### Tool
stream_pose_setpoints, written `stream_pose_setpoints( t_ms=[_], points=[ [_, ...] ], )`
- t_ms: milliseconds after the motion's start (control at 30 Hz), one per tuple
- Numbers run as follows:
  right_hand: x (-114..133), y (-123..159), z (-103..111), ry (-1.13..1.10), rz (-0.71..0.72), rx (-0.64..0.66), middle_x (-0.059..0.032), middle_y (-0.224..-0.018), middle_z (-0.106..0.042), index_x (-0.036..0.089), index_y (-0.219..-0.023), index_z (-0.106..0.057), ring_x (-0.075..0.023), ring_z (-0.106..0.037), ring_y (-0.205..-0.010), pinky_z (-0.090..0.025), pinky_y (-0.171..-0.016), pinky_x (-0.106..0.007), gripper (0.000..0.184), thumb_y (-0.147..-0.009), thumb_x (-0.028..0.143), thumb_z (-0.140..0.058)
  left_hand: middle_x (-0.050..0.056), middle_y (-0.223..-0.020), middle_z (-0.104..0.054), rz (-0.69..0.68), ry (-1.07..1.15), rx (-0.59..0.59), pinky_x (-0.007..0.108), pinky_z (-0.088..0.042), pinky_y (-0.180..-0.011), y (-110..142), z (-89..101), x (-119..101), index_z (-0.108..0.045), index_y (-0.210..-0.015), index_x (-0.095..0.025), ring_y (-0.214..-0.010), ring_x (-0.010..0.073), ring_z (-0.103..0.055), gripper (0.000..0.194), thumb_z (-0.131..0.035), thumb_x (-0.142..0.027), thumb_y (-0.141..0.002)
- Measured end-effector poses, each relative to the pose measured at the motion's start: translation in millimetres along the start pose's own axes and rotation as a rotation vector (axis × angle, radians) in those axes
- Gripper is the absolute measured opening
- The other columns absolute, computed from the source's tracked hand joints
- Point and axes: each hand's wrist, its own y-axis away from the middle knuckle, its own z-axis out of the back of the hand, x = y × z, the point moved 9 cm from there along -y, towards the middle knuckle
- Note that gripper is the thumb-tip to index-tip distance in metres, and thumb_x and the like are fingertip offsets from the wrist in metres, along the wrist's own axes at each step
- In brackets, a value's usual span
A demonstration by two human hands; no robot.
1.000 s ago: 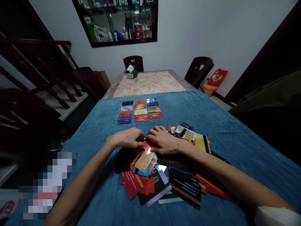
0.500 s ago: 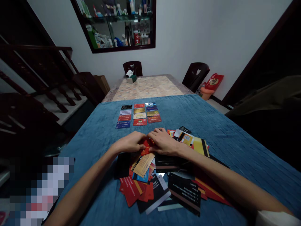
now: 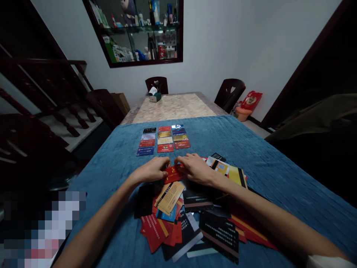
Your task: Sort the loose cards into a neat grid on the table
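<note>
1. Our left hand (image 3: 153, 169) and right hand (image 3: 196, 169) stand slightly farther apart than in the earlier frame, and the red card (image 3: 173, 174) between them shows more of its face.
2. We have that card just beyond the tan card (image 3: 170, 197), its long axis running roughly from hand to hand.
3. Our left hand pinches its left end; our right hand seems to pinch its right end.
4. Both touch it, so neither is nearer.

I see left forearm (image 3: 104, 212) and right forearm (image 3: 267, 216), both bare, slanting inward to left hand (image 3: 153, 169) and right hand (image 3: 197, 169), close but apart, backs up, fingers (image 3: 182, 160) curled, each in a pinch grip.
</note>
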Motion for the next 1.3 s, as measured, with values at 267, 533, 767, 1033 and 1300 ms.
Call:
stream_pose_setpoints(
  t_ms=[267,533,767,1033,1300],
  points=[
    [-7,1,5,0.023,-0.008,-0.081,-0.0075,-0.098,-0.068,0.019,-0.108,-0.056,-0.0221,-0.056,-0.093,-0.03,-0.075,-0.031,0.021,-0.088,0.015,-0.055,-0.001,-0.077,-0.053,0.004,0.009,-0.048,0.027,-0.032,-0.062,1,0.2,0,-0.04,-0.084,-0.021,-0.071,0.0171,-0.049,0.019,-0.05,-0.016,-0.07],
    [0,6,12,0.049,0.026,-0.076,-0.0091,-0.108,-0.066,0.017,-0.114,-0.055,-0.0243,-0.054,-0.1,-0.032,-0.083,-0.035,0.026,-0.088,0.019,-0.057,-0.002,-0.07,-0.051,-0.021,0.06,-0.082,0.027,-0.029,-0.059,2,4.2,-7,-0.041,-0.078,-0.021,-0.066,0.0154,-0.046,0.01,-0.047,-0.014,-0.074],
    [5,9,17,0.219,0.075,-0.148,-0.0135,-0.115,-0.061,0.018,-0.124,-0.053,-0.0286,-0.051,-0.106,-0.033,-0.091,-0.042,0.04,-0.088,0.034,-0.061,-0.002,-0.071,-0.051,-0.038,0.058,-0.157,0.027,-0.031,-0.061,0,9.9,-4,-0.043,-0.08,-0.02,-0.066,0.0142,-0.044,0.011,-0.049,-0.013,-0.074],
    [3,8,13,0.287,0.119,-0.151,-0.0142,-0.116,-0.059,0.017,-0.128,-0.052,-0.0301,-0.05,-0.107,-0.033,-0.092,-0.046,0.044,-0.087,0.031,-0.06,-0.001,-0.076,-0.056,-0.047,0.077,-0.181,0.027,-0.035,-0.064,-1,10.6,-3,-0.047,-0.086,-0.019,-0.07,0.0152,-0.05,0.011,-0.05,-0.014,-0.077],
    [-8,12,23,0.293,0.11,-0.129,-0.0133,-0.114,-0.061,0.018,-0.126,-0.054,-0.0275,-0.051,-0.103,-0.035,-0.082,-0.038,0.04,-0.087,0.031,-0.06,0.001,-0.083,-0.063,-0.015,0.058,-0.27,0.028,-0.041,-0.068,-3,12.7,-6,-0.052,-0.092,-0.02,-0.076,0.0169,-0.058,0.017,-0.054,-0.01,-0.078]
  ],
)
